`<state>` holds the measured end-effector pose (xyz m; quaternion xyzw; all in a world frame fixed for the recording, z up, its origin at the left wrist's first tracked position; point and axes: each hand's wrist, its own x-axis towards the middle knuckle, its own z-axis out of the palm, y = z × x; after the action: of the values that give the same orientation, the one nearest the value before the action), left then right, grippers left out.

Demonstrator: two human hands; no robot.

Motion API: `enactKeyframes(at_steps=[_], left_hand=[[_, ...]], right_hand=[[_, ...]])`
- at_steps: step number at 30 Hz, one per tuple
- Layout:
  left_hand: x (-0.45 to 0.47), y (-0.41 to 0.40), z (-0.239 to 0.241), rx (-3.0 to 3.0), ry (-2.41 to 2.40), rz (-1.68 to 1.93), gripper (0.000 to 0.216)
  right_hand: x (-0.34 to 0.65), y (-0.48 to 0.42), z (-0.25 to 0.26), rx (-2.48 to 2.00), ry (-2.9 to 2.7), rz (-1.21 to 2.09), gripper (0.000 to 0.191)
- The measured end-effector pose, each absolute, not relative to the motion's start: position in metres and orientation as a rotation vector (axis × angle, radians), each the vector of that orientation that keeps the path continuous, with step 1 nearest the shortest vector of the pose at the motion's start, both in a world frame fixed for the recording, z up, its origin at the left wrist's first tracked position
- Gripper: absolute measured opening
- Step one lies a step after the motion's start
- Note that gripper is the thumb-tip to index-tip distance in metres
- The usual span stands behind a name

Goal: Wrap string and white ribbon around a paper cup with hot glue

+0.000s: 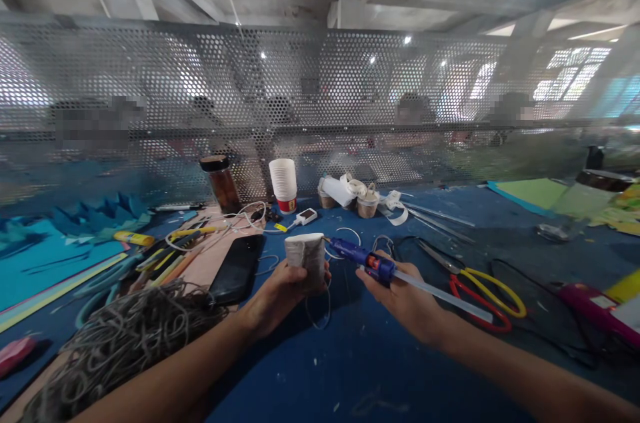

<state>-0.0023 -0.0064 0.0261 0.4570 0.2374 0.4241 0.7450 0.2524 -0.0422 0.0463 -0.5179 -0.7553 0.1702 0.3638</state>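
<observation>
My left hand (280, 293) is closed around a small grey, cord-wrapped cup-like piece (306, 260) with a pale rim, held above the blue table. A loose cord (320, 320) hangs below it. In my right hand (400, 296) is a blue hot glue gun (363, 260), its nozzle at the piece's upper right edge; whether they touch I cannot tell. A long translucent glue stick (443, 296) sticks out of the gun's rear. To the left of my left hand lies a dark phone (237, 270), and a tangled heap of grey cord (135, 343) is near my left forearm.
Scissors with red and yellow handles (480, 290) lie right of my right hand. At the back stand stacked paper cups (283, 183), a dark-lidded jar (221, 184) and small cups (367, 203). Spare glue sticks (440, 223) lie behind. A perforated metal screen (320, 90) borders the table.
</observation>
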Motion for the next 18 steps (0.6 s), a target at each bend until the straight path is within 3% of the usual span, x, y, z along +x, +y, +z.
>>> enactKeyframes(at_steps=[18], left_hand=[[0.001,-0.009,0.031,0.878,0.601,0.995,0.035]], right_hand=[[0.262,-0.022,0.04,-1.472,-1.849,0.333,0.032]])
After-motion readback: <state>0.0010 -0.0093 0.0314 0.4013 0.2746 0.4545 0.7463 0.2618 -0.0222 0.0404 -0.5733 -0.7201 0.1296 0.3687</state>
